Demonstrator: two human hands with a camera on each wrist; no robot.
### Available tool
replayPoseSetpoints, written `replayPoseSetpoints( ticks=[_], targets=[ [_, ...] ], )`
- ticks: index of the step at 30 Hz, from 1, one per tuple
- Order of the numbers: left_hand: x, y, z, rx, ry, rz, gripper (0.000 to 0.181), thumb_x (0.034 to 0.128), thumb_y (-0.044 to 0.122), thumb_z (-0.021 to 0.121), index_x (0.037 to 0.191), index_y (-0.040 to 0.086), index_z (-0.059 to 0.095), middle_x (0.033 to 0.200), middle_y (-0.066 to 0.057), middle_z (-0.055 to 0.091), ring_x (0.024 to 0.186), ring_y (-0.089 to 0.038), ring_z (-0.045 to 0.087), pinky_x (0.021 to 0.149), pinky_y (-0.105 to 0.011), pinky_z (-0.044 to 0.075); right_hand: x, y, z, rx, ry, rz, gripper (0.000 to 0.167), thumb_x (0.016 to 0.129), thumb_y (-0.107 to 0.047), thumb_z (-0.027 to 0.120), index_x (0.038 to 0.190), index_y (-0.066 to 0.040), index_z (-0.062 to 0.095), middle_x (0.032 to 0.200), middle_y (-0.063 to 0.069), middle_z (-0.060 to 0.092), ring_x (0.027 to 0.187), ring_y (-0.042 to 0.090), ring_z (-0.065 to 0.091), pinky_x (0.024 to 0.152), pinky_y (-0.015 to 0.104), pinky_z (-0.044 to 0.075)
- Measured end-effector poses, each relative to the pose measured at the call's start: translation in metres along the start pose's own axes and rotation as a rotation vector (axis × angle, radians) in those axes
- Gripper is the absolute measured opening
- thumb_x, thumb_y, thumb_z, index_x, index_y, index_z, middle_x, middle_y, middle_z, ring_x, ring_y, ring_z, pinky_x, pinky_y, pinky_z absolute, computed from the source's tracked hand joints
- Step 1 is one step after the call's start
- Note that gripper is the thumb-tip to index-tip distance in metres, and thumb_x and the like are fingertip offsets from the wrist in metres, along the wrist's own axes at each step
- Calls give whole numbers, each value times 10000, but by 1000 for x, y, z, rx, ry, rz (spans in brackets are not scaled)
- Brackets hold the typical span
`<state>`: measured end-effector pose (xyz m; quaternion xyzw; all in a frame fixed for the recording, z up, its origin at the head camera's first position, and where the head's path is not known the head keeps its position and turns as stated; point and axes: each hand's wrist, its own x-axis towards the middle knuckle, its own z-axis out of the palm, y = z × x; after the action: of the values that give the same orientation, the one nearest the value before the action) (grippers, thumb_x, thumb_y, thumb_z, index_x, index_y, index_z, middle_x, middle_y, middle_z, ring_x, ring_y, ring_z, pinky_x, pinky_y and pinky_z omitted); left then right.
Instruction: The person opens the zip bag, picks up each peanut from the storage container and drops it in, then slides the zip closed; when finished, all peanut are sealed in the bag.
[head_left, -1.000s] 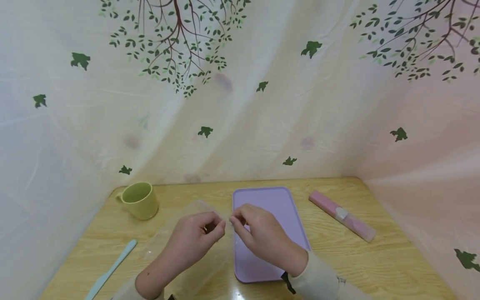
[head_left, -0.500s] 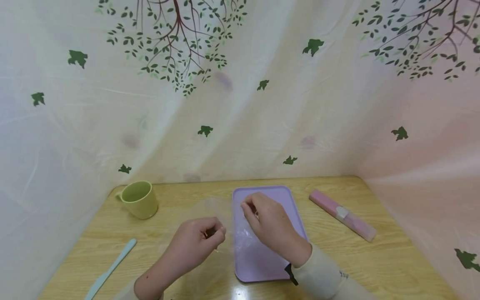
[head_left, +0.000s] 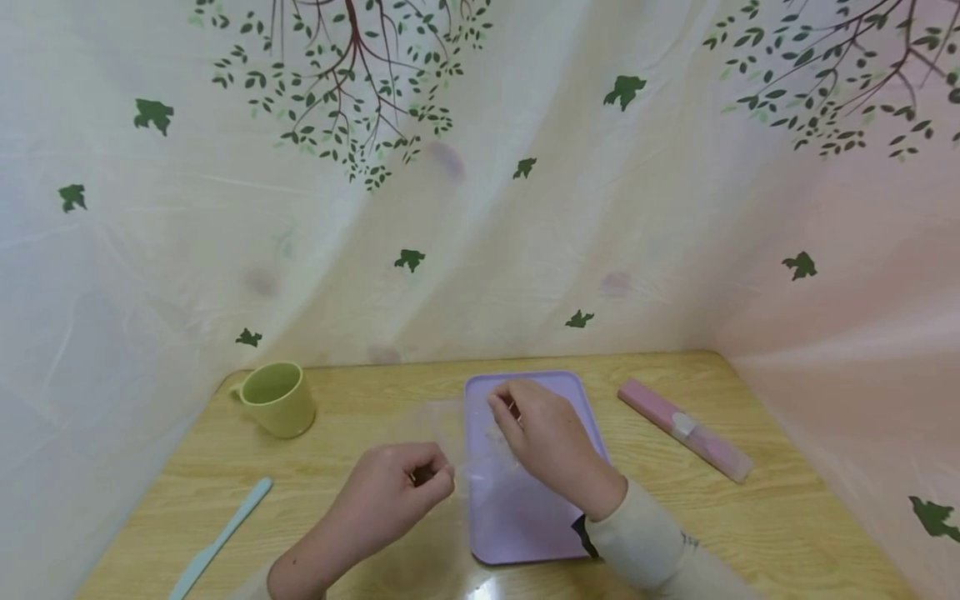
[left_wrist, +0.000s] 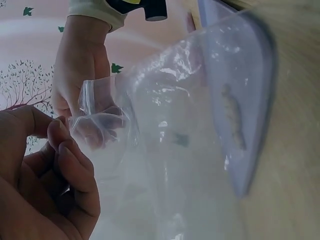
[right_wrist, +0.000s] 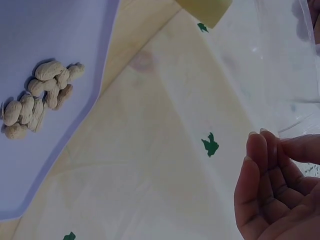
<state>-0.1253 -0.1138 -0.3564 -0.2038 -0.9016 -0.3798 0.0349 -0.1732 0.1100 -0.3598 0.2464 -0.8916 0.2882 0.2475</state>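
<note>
A clear plastic bag (left_wrist: 165, 120) with a zip edge stretches between both hands in the left wrist view. The left hand (head_left: 386, 496) pinches one side of its top between thumb and fingertips. Further right and higher, the right hand (head_left: 551, 433) pinches the other side, its fingertips curled over the purple tray (head_left: 517, 529). Several peanuts in shells (right_wrist: 47, 77) lie in a cluster on the tray in the right wrist view; the head view shows them only faintly beside the right hand.
A green mug (head_left: 281, 400) stands at the back left of the wooden table (head_left: 360, 392). Nearer on the left lies a light blue knife (head_left: 225, 533). Right of the tray is a long pink case (head_left: 682, 427). A patterned curtain (head_left: 480, 208) hangs behind the table.
Both hands began close together and are now further apart. The right hand has moved right and up over the tray, the left slightly down, with the bag stretched between them.
</note>
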Motion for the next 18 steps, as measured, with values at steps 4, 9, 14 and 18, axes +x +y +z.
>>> replayPoseSetpoints(
  ticks=[4, 9, 14, 18],
  targets=[
    [0, -4, 0, 178, 113, 61, 268, 915, 153, 719, 706, 313, 671, 631, 219, 522, 579, 64, 438, 555, -170, 409, 1, 3, -3, -54, -3, 34, 93, 1043, -139, 706, 995, -66, 735, 799, -23, 681, 685, 73, 600, 628, 210, 513],
    [3, -16, -6, 417, 302, 103, 207, 919, 187, 738, 750, 305, 725, 666, 217, 574, 614, 63, 468, 573, -166, 409, 1, 7, -4, -121, 32, 20, 90, 1032, -130, 717, 990, -52, 731, 811, -11, 689, 696, 95, 606, 646, 242, 531],
    [9, -30, -13, 436, 386, 110, 101, 954, 192, 743, 906, 230, 824, 808, 116, 758, 661, 6, 642, 564, -174, 476, -2, 6, -5, -164, 32, -9, 94, 1017, -113, 723, 931, -74, 716, 798, -30, 679, 659, 69, 573, 619, 205, 496],
    [14, -34, -18, 417, 427, 108, 102, 977, 200, 748, 1002, 178, 845, 867, 37, 809, 638, -47, 672, 507, -179, 451, -4, 3, -7, -217, 33, -42, 128, 973, -112, 756, 853, -107, 710, 753, -55, 675, 616, 31, 554, 583, 178, 460]
  ],
)
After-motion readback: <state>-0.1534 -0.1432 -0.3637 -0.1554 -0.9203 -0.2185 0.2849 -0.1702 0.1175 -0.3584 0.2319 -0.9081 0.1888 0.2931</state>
